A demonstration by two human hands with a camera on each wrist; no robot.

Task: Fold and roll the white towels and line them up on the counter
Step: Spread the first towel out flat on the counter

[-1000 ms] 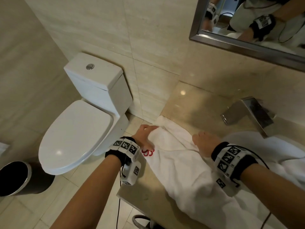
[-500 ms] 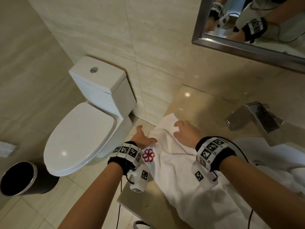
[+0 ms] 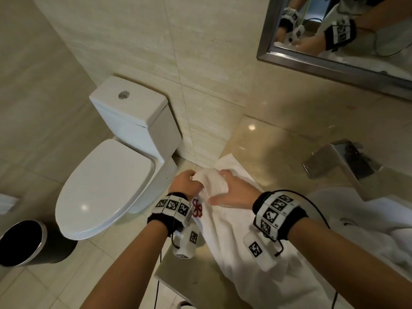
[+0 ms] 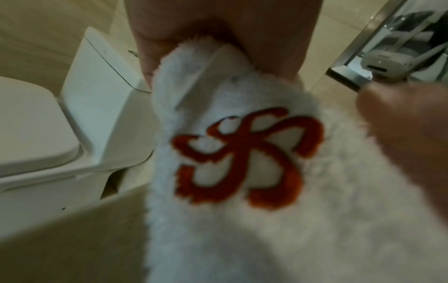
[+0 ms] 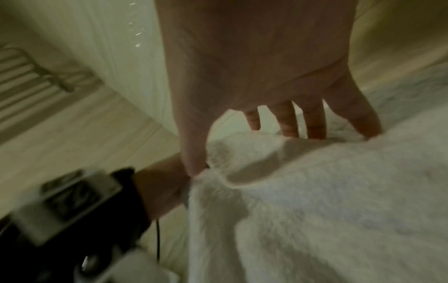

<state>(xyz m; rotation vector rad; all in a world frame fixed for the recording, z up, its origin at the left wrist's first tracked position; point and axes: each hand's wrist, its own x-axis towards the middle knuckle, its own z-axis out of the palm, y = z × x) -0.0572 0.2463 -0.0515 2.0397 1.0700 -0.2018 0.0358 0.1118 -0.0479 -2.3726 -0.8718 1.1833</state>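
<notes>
A white towel [image 3: 234,237] with a red embroidered emblem [image 3: 197,208] lies lengthwise on the beige counter [image 3: 267,148], its far end at the counter's left edge. My left hand [image 3: 184,182] grips that end, which is bunched up off the counter. In the left wrist view the towel [image 4: 242,229] runs into my palm above the emblem [image 4: 244,159]. My right hand [image 3: 234,192] sits right beside the left, fingers over the raised fold and thumb under it. The right wrist view shows my fingers [image 5: 312,124] behind the towel's [image 5: 315,210] lifted fold.
A chrome faucet [image 3: 341,159] and the sink [image 3: 330,201] lie to the right, with more white towel [image 3: 396,248] in the sink. Left of the counter's edge stand the toilet [image 3: 111,181] and a black bin [image 3: 26,241]. A mirror [image 3: 345,30] hangs above.
My right hand has slid left along the towel to meet the left hand. The towel's far end, flat before, is now lifted and bunched between both hands.
</notes>
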